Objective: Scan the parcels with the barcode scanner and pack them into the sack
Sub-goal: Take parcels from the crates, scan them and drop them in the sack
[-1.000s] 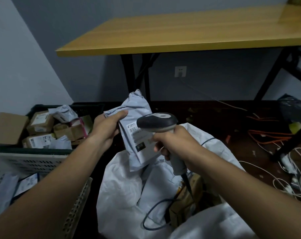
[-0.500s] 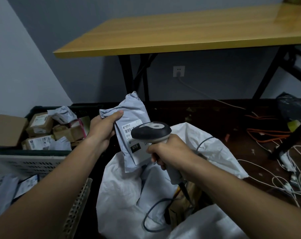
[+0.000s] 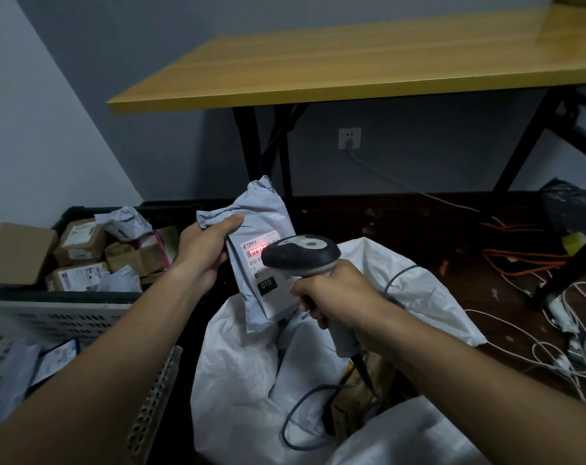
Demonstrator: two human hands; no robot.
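Note:
My left hand (image 3: 202, 251) grips a grey poly-mailer parcel (image 3: 259, 229) by its upper left edge, holding it upright over the open white sack (image 3: 251, 374). The parcel's white label faces me, and a red scan line glows across its barcode. My right hand (image 3: 338, 295) grips the handle of the black and grey barcode scanner (image 3: 301, 255), whose head points at the label from close by. Its cable drops into the sack, where a brown box (image 3: 358, 401) lies.
A dark crate (image 3: 83, 295) on the left holds several cardboard boxes and mailers. A white perforated crate (image 3: 53, 320) stands below it. A yellow-topped table (image 3: 369, 62) with black legs is behind. Cables (image 3: 553, 330) lie tangled on the floor at right.
The scanner's red line now lights the barcode on the label. The scanner and the parcel have settled slightly lower over the sack.

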